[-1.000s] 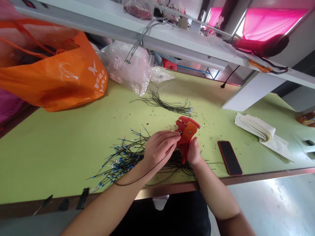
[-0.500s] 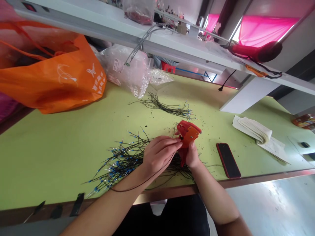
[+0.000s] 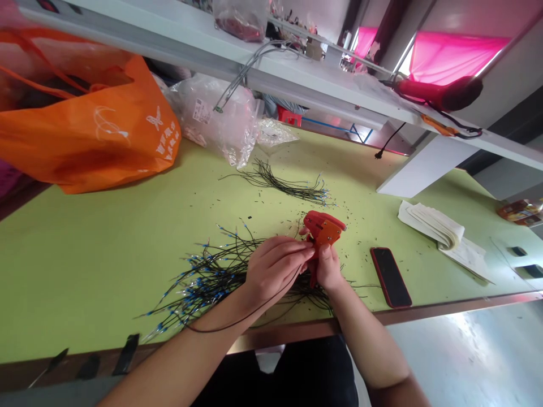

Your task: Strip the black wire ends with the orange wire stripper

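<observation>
My right hand (image 3: 328,268) is wrapped round the handle of a red and orange wire stripper (image 3: 326,226), its head raised above the table. Close against the tool's jaws, my left hand (image 3: 275,265) pinches a black wire (image 3: 237,327), which trails back in a loop below my left forearm. Whether the wire's end lies inside the jaws is hidden by my fingers. Under and left of my hands lies a heap of black wires (image 3: 203,282) with blue terminals on their ends. A smaller bundle of black wires (image 3: 288,186) rests farther back on the table.
Short black scraps litter the green table (image 3: 106,254). A red-edged phone (image 3: 391,277) and folded papers (image 3: 436,229) lie on the right. At the left stands an orange bag (image 3: 123,130) beside clear plastic bags (image 3: 216,118). A white shelf (image 3: 331,79) spans the back.
My right hand has closed tighter on the wire stripper, and its handles are nearer together. The left hand keeps its pinch beside the jaws. The whole view has shifted slightly.
</observation>
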A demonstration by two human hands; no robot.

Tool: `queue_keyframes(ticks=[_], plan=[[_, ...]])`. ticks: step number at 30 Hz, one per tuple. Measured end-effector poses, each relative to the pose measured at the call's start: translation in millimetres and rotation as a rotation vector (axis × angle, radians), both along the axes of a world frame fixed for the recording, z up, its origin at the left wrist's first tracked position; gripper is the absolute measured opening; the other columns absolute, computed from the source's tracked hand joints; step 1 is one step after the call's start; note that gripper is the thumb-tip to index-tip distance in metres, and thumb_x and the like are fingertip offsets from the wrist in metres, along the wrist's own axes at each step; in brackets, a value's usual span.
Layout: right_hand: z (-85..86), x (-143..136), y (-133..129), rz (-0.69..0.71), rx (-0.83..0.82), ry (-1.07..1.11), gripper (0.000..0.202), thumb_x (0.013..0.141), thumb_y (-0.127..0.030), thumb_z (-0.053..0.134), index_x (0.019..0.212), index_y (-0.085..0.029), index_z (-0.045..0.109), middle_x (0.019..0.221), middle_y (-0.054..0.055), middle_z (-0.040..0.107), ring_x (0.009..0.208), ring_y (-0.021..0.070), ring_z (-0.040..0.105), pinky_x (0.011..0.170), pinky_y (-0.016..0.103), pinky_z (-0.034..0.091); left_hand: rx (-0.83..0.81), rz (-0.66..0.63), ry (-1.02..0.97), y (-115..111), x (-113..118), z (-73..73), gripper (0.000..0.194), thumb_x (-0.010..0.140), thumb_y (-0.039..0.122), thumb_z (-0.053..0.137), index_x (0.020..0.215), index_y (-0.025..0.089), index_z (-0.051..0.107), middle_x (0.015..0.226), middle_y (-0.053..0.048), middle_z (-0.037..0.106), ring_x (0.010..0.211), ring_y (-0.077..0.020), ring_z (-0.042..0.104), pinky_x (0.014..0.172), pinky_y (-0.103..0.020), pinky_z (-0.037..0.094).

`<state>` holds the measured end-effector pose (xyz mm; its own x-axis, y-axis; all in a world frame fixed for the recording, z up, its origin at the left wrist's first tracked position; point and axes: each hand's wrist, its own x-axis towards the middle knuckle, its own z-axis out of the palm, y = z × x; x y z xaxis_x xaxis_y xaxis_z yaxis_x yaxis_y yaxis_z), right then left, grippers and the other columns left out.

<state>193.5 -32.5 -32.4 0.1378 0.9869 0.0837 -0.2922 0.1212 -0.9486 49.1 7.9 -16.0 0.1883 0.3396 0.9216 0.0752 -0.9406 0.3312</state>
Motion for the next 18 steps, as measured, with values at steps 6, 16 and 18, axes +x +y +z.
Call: queue_keyframes(ticks=[6,16,18], plan=[[3.0,-3.2,0.2,-0.019,0.017,-0.046,0.067,0.071,-0.086,0.067,0.098,-0.025,0.06,0.046,-0.007,0.05,0.034,0.0128,0.037,0.032,0.027,0.031,0.011,0.0,0.006,-0.8,-0.1,1.3,0.028,0.092,0.01,0.07,0.116,0.024,0.072,0.103,-0.005,0.082,0.091,-0.0178,0.078,0.085,-0.031,0.064],[6.7,3.6,4.4,0.014,0.062,0.042,0.071,0.075,-0.089,0.058,0.108,-0.027,0.059,0.046,-0.01,0.038,0.037,0.015,0.036,0.041,0.032,0.042,-0.172,-0.05,-0.096,-5.5,-0.1,4.8,0.02,0.091,0.008,0.071,0.103,0.023,0.073,0.097,-0.004,0.081,0.086,-0.0154,0.077,0.077,-0.028,0.065],[13.8,9.7,7.1,0.013,0.111,0.099,0.069,0.076,-0.089,0.058,0.11,-0.028,0.059,0.051,-0.01,0.04,0.041,0.0153,0.038,0.047,0.035,0.047,-0.314,-0.079,-0.159,-5.7,1.0,4.3,0.013,0.091,0.01,0.072,0.097,0.022,0.073,0.093,-0.004,0.08,0.082,-0.0142,0.077,0.074,-0.026,0.064]])
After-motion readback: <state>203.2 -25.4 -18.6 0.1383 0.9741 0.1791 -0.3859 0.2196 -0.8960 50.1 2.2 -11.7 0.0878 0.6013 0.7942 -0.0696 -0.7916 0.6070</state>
